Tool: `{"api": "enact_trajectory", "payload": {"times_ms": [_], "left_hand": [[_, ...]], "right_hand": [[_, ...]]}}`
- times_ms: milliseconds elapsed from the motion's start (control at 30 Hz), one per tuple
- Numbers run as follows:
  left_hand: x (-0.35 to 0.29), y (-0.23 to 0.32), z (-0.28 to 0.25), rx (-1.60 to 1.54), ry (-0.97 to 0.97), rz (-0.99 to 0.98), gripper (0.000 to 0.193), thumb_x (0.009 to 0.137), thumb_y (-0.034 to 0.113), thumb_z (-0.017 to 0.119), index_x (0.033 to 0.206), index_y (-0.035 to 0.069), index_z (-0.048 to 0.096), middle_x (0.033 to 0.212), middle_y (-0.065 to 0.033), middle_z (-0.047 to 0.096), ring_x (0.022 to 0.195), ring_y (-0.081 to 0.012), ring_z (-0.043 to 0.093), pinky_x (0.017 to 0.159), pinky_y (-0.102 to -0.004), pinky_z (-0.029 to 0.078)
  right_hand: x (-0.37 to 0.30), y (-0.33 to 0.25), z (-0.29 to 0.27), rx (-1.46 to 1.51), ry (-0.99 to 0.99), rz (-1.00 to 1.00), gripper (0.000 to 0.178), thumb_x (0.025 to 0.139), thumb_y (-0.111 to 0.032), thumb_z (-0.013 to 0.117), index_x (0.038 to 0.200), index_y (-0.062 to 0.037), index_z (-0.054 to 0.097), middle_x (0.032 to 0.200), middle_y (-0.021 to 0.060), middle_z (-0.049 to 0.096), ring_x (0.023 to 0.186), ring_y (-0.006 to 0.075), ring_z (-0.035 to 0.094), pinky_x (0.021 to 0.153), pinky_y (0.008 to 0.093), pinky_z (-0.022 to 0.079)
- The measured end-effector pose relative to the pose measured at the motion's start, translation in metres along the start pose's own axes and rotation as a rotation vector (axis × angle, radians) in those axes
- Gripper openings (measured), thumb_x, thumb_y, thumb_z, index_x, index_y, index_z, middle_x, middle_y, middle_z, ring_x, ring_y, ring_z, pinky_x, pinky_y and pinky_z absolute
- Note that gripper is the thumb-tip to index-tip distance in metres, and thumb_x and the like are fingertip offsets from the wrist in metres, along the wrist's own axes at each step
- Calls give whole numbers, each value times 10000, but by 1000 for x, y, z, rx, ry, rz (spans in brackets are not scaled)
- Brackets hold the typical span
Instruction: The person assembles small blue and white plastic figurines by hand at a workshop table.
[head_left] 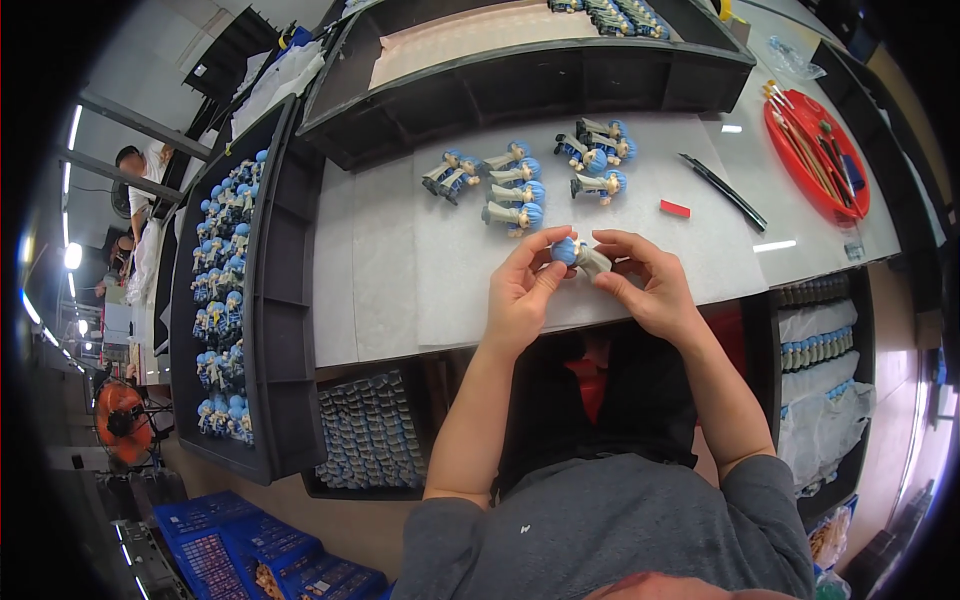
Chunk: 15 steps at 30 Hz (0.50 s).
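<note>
Between both hands, just above the near part of the table, is a small blue-haired figurine (568, 252) in a pale garment. My left hand (525, 290) pinches it by the head, thumb and fingers closed. The fingers of my right hand (648, 280) close round its lower end. Beyond the hands, several similar figurines (515, 192) lie on white sheeting (450, 270), some in a column, others in small groups to the left and right. A small red block (675, 209) rests right of them, beside a black pen-like knife (722, 190).
A black crate (530, 85) with figurines stands at the back; another (285, 300), full of them, is at the left. A red tray (790, 120) holds brushes on the right. More packed figurines sit in a low crate (370, 430) and a right-hand crate (815, 350). Blue baskets (250, 550) are lower left.
</note>
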<state>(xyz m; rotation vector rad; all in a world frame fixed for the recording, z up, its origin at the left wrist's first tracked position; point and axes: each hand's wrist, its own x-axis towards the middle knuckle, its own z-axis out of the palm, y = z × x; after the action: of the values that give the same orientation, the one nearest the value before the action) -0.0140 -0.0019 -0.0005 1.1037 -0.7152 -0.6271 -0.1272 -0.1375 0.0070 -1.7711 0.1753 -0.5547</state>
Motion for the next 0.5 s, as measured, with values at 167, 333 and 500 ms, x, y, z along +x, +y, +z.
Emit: {"api": "enact_trajectory", "payload": {"times_ms": [167,333,500], "left_hand": [[0,-1,0,126,-4,-54,315,891,77,536,1203,37,524,985,-22,532,818,-77,506,726,-207,438],[-1,1,5,202,40,-60,315,895,142,558,1190,31,532,955,-9,509,756,-53,480,675,-180,418],[-2,2,7,291,100,-145,325,889,302,569,1018,4,581,683,17,528,600,-38,465,538,-180,377]], "right_hand": [[0,-1,-1,105,15,124,272,879,-81,549,1146,-31,543,830,56,605,744,96,549,689,237,463],[1,-3,0,65,25,126,239,931,-128,475,1139,-33,545,744,30,566,666,74,505,631,226,449],[1,-5,-4,141,9,213,289,955,-236,437,1130,-37,553,720,28,577,654,62,518,599,214,439]]}}
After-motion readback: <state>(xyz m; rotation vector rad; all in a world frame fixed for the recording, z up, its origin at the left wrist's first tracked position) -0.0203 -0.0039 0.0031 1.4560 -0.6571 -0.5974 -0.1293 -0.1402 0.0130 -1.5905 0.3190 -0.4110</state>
